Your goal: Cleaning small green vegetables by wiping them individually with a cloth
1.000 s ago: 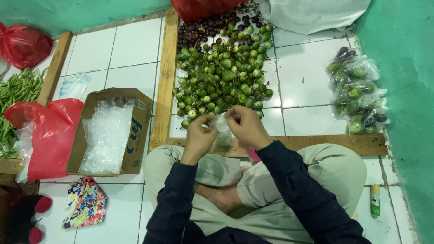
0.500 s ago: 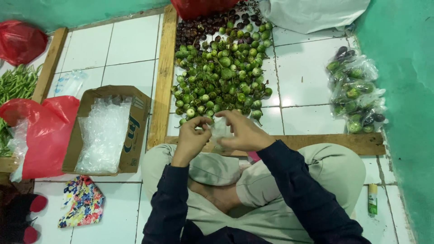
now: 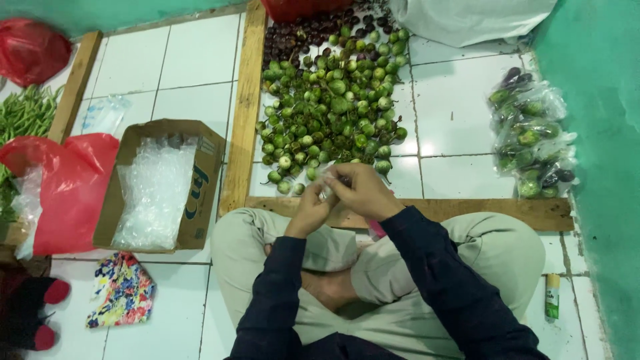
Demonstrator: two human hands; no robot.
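I sit cross-legged on a white tiled floor. My left hand [image 3: 308,210] and my right hand [image 3: 360,191] meet in front of me, both pinching a small clear plastic bag [image 3: 327,181] between the fingers. Just beyond them lies a heap of small round green eggplants [image 3: 333,113], with dark purple ones [image 3: 293,37] at the far end. A wooden frame [image 3: 243,107] borders the heap on the left and near sides.
A cardboard box [image 3: 200,193] full of clear plastic bags sits at my left, beside a red plastic bag [image 3: 70,187]. Packed bags of eggplants [image 3: 533,140] lie at the right by the green wall. Green beans [image 3: 23,113], a floral cloth [image 3: 123,293] and a small tube [image 3: 552,297] are also around.
My hands moved slightly nearer to me and closer together while working the clear bag. The view shifted a little to the left.
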